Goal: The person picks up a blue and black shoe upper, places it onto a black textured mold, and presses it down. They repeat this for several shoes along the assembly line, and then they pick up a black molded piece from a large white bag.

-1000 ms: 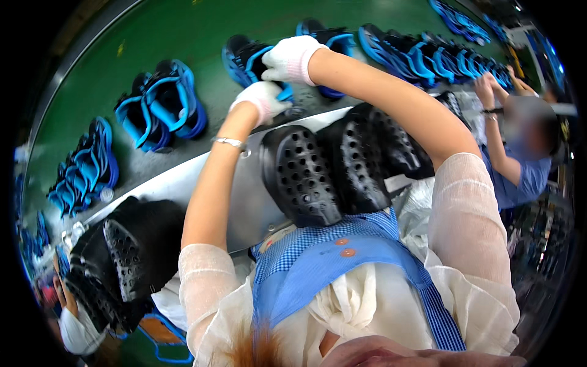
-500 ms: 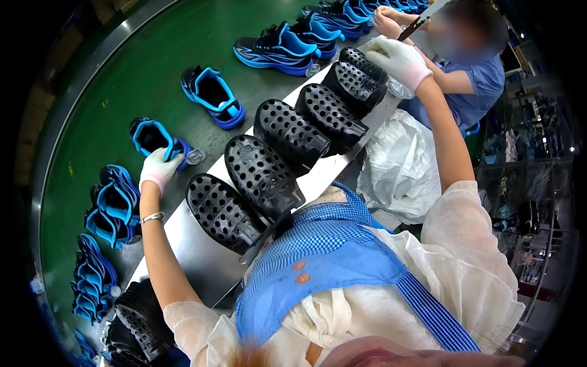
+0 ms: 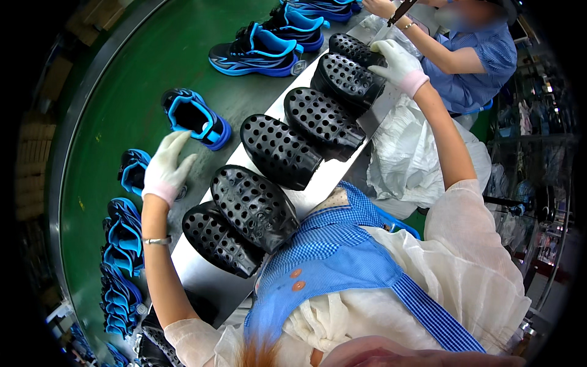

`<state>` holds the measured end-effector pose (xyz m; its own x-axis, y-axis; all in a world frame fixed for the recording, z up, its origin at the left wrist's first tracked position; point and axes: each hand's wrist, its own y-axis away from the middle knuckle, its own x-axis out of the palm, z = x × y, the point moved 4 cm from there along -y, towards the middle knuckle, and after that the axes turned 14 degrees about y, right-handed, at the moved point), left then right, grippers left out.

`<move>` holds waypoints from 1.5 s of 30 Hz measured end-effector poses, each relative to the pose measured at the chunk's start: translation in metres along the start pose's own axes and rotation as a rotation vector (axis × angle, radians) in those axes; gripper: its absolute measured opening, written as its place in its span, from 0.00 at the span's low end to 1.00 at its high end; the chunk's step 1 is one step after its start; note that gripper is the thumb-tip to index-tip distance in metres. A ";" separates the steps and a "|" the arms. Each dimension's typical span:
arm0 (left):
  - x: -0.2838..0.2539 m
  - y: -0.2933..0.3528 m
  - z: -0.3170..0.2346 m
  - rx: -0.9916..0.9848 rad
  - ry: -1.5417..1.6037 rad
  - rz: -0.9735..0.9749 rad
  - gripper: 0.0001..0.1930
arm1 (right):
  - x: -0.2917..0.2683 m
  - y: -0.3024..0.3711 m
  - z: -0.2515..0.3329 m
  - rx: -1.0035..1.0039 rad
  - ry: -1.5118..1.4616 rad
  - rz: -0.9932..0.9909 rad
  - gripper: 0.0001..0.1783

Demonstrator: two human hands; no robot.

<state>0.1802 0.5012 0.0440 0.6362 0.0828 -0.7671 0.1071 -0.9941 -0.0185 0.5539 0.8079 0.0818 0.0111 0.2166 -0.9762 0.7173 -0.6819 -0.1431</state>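
Note:
My left hand (image 3: 166, 164), in a white glove, is raised with its fingers apart. It holds nothing and is between a black-and-blue sneaker (image 3: 131, 172) and another black-and-blue sneaker (image 3: 197, 119). A row of black, shoe-shaped forms (image 3: 255, 205) full of round holes lies along a pale metal ledge (image 3: 333, 174) in front of me. At the row's far end, my gloved right hand (image 3: 400, 66) has fingers and thumb around the heel end of the farthest black perforated form (image 3: 350, 48).
More sneakers stand along the green surface (image 3: 116, 104), singly at the far side (image 3: 257, 52) and bunched at the left (image 3: 122, 235). White crumpled plastic sheeting (image 3: 403, 165) hangs right of the ledge. A co-worker in blue (image 3: 477, 61) sits at the far right.
My left hand has let go of the sneaker's heel and lifted off. My right hand has shifted to the heel end of the farthest form. The whole view has moved a little.

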 end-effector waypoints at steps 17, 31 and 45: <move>0.016 0.001 0.043 -0.186 -0.016 0.016 0.16 | -0.032 0.001 -0.009 -0.076 -0.022 0.000 0.21; -0.017 0.038 -0.071 0.073 1.253 -0.165 0.37 | -0.143 -0.007 0.237 -0.737 -0.526 -0.197 0.23; 0.003 0.084 -0.003 -0.021 1.771 -0.563 0.14 | -0.095 -0.017 0.363 -0.767 -0.344 0.120 0.24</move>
<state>0.1936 0.4181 0.0423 0.4816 0.3431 0.8064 0.5620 -0.8270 0.0163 0.2880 0.5452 0.1179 -0.0060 -0.1367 -0.9906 1.0000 0.0024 -0.0064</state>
